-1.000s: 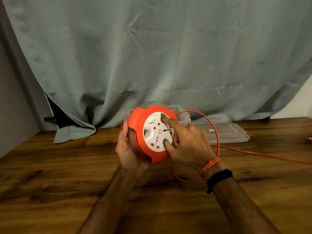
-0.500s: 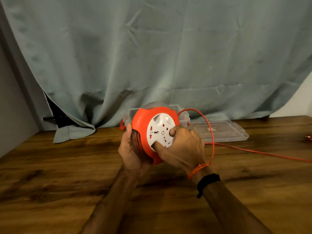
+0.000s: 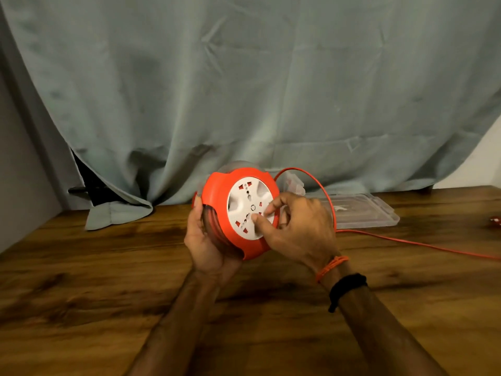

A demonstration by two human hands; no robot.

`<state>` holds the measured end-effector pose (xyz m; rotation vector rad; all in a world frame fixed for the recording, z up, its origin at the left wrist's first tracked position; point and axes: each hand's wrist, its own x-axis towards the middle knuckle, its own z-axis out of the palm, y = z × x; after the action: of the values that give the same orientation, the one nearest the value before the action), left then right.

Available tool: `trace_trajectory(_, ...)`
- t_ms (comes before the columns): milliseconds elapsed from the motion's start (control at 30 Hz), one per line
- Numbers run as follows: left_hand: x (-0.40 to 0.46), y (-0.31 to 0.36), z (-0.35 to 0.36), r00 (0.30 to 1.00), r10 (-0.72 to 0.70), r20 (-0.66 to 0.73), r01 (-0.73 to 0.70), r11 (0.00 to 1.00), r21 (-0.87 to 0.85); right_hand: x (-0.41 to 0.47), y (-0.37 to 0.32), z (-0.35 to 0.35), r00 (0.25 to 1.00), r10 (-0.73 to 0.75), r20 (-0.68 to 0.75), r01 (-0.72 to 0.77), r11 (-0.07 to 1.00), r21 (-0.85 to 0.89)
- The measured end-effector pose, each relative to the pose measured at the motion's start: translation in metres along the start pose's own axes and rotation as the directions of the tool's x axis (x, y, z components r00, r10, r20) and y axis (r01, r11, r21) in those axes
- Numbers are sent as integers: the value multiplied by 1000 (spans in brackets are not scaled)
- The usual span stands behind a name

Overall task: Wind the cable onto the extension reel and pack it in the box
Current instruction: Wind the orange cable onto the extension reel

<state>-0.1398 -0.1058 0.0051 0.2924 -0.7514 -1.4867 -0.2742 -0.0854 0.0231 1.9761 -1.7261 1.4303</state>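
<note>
Left hand: my left hand [image 3: 208, 240] is cupped around the back and rim of the extension reel [image 3: 238, 215], grasping it clear of the table [image 3: 108, 280], socket face turned toward me.

Right hand: my right hand [image 3: 295, 226] is pressed on the white socket disc [image 3: 250, 207]; the fingertips [image 3: 254, 217] sit low on the disc near its centre, gripping it to turn rather than clenched around anything.

What changed: a second ago those fingers were spread over the right part of the disc; half a second ago the hand had rolled down to its lower right edge; now the socket pattern stands at a different angle and the fingers have re-set nearer the middle. I read that as one winding stroke finished and another being taken up.

Cable: the cable [image 3: 329, 202] arcs up behind my right hand from the reel's far side, drops beside my wrist, then runs along the table off to the right. The loop looks tighter than a second ago.

Box: the clear box [image 3: 295, 185] sits just behind the reel, its lid [image 3: 379, 213] flat beyond my right hand.

Meaning: winding is advancing, but a long run is still out, so packing looks some way off.

Risk: the slack loop could catch on my wrist.
</note>
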Motion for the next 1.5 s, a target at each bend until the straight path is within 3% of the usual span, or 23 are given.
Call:
trace_trajectory(200, 1, 3, -8, 997, -66, 31, 67, 997, -26, 0, 6, -3, 976, -159, 150, 180, 975, -134)
trace_trajectory(400, -1, 3, -4, 996, -67, 57, 66, 998, 9, -3, 11, -2, 964, -206, 170, 237, 952, -195)
trace_trajectory(533, -2, 0, -4, 995, -63, 72, 62, 998, 8, -5, 7, -3, 976, -188, 106, 208, 951, -231)
trace_trajectory(667, 0, -3, -4, 1000, -16, 21, 16, 1000, 10, -13, 0, 6, 997, -63, -40, 54, 980, -189)
trace_trajectory(833, -2, -6, 0, 1000, -22, 0, 22, 998, 53, -13, -19, 15, 963, 271, 1, -271, 962, 28)
trace_trajectory(900, -3, -7, 1, 1000, -20, -22, 21, 998, 56, -13, -20, 17, 943, 332, 35, -334, 938, 92)
trace_trajectory(1067, -1, -4, 3, 1000, -16, -24, 16, 1000, -14, -12, -18, 14, 972, 233, 13, -234, 971, 53)
trace_trajectory(1233, -1, 1, -1, 998, -55, 32, 56, 998, -21, -1, -3, -3, 1000, 19, 15, -19, 1000, 0)
trace_trajectory(1367, -1, 0, -3, 996, -73, 46, 73, 997, -5, -1, 1, -10, 987, -141, 81, 149, 983, -106)
trace_trajectory(1500, -1, 0, -5, 995, -81, 50, 81, 997, 6, -1, 5, -7, 974, -188, 124, 209, 958, -195)
